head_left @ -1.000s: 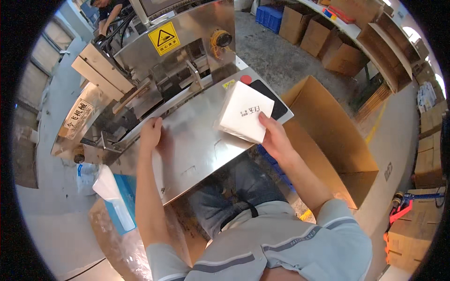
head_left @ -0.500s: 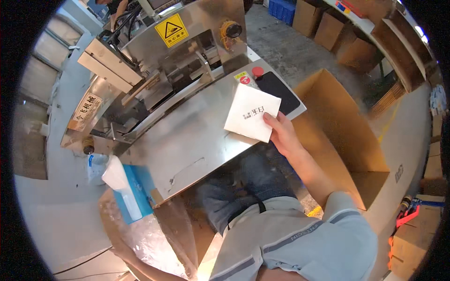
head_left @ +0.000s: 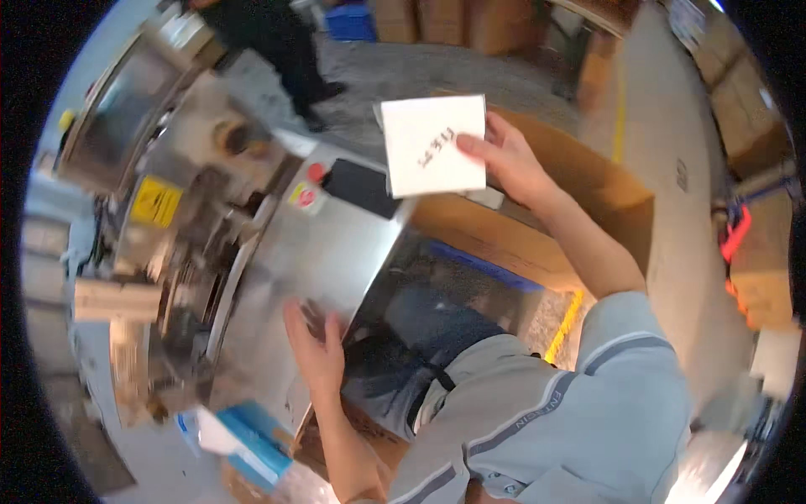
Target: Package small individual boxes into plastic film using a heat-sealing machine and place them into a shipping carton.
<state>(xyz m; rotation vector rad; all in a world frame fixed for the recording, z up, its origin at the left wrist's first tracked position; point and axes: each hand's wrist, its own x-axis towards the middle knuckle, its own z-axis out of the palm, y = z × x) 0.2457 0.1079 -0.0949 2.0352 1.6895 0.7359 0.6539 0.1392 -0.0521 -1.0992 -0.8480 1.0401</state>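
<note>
My right hand grips a flat, white square packet by its right edge, thumb on top. Dark print runs across the packet's face, and a thin clear margin shows along its edges. It is held up between the machine's dark panel and an open cardboard box. My left hand hovers over the steel worktop, thumb and fingers apart and nothing in it; motion blurs it a little.
The machine with its yellow warning label stands at the left. Beside the dark panel is a red button. A blue-and-white tissue pack lies near the worktop's lower end. Beyond the machine stands another person in dark clothes.
My view has swung right. The packet in my right hand has moved away from the worktop, toward the open box. My left hand has come up from the lower left over the worktop.
</note>
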